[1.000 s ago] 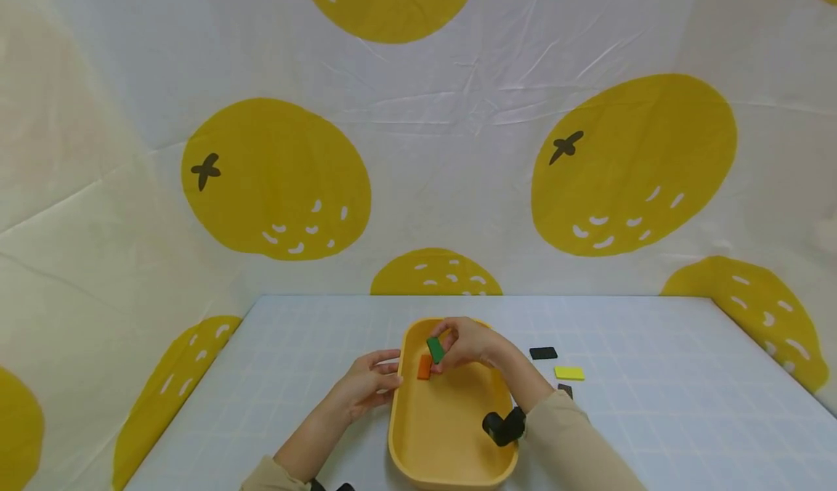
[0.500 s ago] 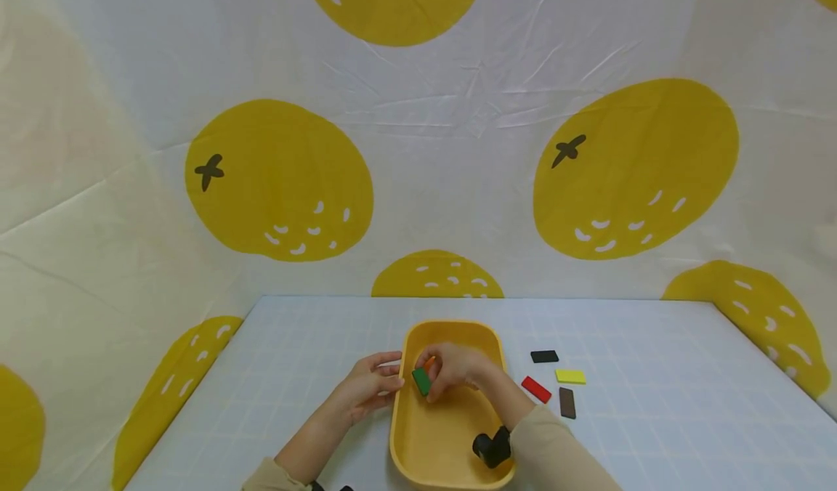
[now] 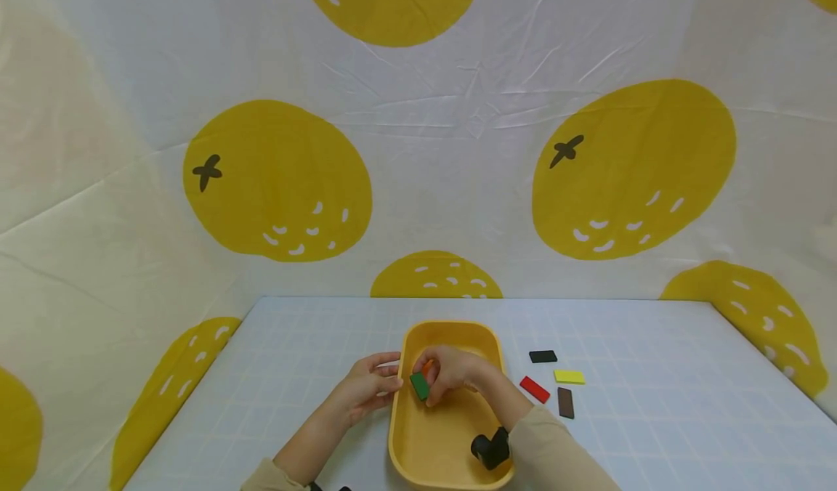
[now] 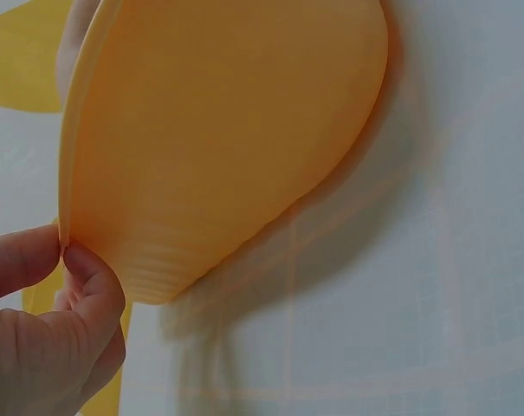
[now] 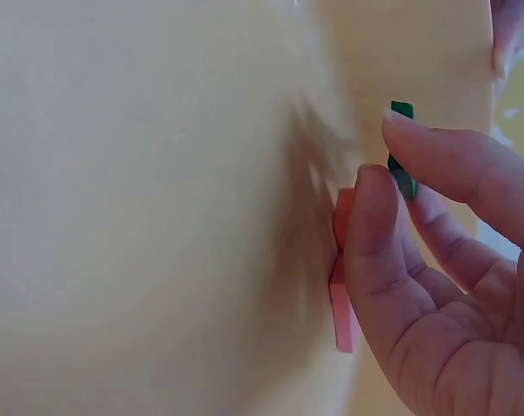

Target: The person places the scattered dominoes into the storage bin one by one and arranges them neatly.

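A small flat green block (image 3: 420, 386) is pinched between the thumb and fingers of my right hand (image 3: 451, 370), low inside a yellow-orange oblong tray (image 3: 451, 447). Beside those fingers, an orange block (image 5: 345, 217) and a pink block (image 5: 342, 316) lie end to end on the tray floor in the right wrist view. The head view shows only a bit of orange behind the hand. My left hand (image 3: 369, 386) holds the tray's left side; in the left wrist view its thumb and finger (image 4: 23, 260) pinch the rim.
To the right of the tray, a black block (image 3: 543, 356), a yellow block (image 3: 569, 377), a red block (image 3: 535, 389) and a brown block (image 3: 565, 402) lie on the pale gridded tabletop (image 3: 654, 389). A fruit-printed cloth (image 3: 451, 149) hangs behind.
My right hand has come toward me and a little left with the green block, lower into the tray. The red block has come into sight from behind the right arm. The left hand stays.
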`<state>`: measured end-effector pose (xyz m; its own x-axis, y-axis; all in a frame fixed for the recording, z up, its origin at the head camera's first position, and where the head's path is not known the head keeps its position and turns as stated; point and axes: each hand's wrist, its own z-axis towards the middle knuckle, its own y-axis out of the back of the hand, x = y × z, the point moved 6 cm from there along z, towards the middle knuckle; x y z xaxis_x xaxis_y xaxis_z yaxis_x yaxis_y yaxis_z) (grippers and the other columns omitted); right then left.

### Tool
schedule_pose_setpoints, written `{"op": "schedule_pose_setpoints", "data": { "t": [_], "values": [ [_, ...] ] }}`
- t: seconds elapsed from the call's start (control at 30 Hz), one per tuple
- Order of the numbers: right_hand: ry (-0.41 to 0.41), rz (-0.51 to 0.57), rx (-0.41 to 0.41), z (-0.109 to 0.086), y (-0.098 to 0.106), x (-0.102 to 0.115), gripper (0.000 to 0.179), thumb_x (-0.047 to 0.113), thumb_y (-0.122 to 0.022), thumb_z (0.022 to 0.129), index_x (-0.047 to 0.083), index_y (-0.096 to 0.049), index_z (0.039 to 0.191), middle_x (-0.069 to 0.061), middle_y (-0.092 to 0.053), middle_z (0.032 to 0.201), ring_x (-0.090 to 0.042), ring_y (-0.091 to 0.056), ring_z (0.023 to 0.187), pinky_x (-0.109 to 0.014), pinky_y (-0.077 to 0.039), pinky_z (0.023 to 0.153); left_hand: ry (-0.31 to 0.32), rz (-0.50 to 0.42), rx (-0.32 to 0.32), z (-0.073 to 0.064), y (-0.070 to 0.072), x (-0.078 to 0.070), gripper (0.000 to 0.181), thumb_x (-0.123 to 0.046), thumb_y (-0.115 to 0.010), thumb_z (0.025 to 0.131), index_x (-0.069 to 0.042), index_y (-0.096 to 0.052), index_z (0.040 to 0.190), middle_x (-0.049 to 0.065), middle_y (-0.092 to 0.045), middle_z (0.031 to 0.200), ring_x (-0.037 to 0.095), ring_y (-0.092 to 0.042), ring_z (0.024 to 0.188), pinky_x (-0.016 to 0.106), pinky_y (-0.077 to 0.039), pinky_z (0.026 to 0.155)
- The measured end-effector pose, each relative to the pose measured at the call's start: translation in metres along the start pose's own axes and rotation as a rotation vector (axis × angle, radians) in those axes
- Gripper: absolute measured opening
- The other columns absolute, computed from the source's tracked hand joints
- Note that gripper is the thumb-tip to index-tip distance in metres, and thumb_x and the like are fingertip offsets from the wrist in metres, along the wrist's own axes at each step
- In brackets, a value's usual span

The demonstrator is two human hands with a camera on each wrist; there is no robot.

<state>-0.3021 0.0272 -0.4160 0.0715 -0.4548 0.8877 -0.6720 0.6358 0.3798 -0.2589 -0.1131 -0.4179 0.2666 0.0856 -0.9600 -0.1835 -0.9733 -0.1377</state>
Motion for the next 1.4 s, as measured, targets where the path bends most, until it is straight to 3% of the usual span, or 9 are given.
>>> {"op": "schedule_pose_setpoints", "data": {
  "t": [0.33, 0.53, 1.0, 1.17, 1.4],
  "values": [
    [-0.030, -0.016, 0.038, -0.002, 0.000, 0.000, 0.046, -0.012, -0.075, 0.066, 0.000, -0.058, 0.107, -0.006, -0.056, 0.073, -0.016, -0.052, 0.064, -0.024, -0.049, 0.063, 0.000, 0.009, -0.007, 0.001, 0.000, 0.001, 0.052, 0.010, -0.055, 0.084, 0.010, -0.037, 0.132, 0.016, -0.053, 0.106, 0.016, -0.056, 0.083, 0.029, -0.050, 0.073],
    [-0.006, -0.020, 0.016, -0.005, 0.006, 0.003, 0.041, -0.006, -0.073, 0.069, 0.001, -0.060, 0.107, -0.005, -0.057, 0.073, -0.016, -0.053, 0.065, -0.027, -0.050, 0.062, 0.004, 0.006, -0.019, 0.000, 0.000, 0.001, 0.052, 0.011, -0.055, 0.083, 0.010, -0.037, 0.132, 0.016, -0.053, 0.105, 0.017, -0.055, 0.082, 0.030, -0.051, 0.074],
    [0.046, -0.001, -0.051, -0.023, 0.041, 0.020, 0.041, 0.001, -0.069, 0.075, -0.004, -0.057, 0.114, -0.011, -0.065, 0.084, -0.023, -0.059, 0.075, -0.031, -0.052, 0.069, 0.006, 0.016, -0.033, 0.000, 0.000, 0.000, 0.052, 0.010, -0.056, 0.083, 0.010, -0.038, 0.133, 0.021, -0.053, 0.112, 0.019, -0.058, 0.086, 0.033, -0.052, 0.077],
    [0.060, 0.051, -0.074, -0.030, 0.056, 0.022, 0.042, 0.003, -0.068, 0.077, -0.005, -0.056, 0.117, -0.012, -0.062, 0.088, -0.027, -0.060, 0.077, -0.033, -0.053, 0.072, 0.004, 0.019, -0.038, 0.000, 0.000, 0.001, 0.052, 0.011, -0.056, 0.083, 0.010, -0.038, 0.132, 0.020, -0.054, 0.110, 0.019, -0.058, 0.085, 0.032, -0.052, 0.075],
    [0.086, 0.042, -0.083, -0.046, 0.072, 0.020, 0.043, 0.007, -0.070, 0.079, -0.007, -0.054, 0.118, -0.011, -0.057, 0.087, -0.026, -0.060, 0.077, -0.035, -0.053, 0.074, -0.001, 0.024, -0.040, 0.000, 0.000, 0.001, 0.051, 0.011, -0.056, 0.084, 0.010, -0.039, 0.132, 0.019, -0.054, 0.109, 0.019, -0.058, 0.084, 0.031, -0.052, 0.074]
  ]
}}
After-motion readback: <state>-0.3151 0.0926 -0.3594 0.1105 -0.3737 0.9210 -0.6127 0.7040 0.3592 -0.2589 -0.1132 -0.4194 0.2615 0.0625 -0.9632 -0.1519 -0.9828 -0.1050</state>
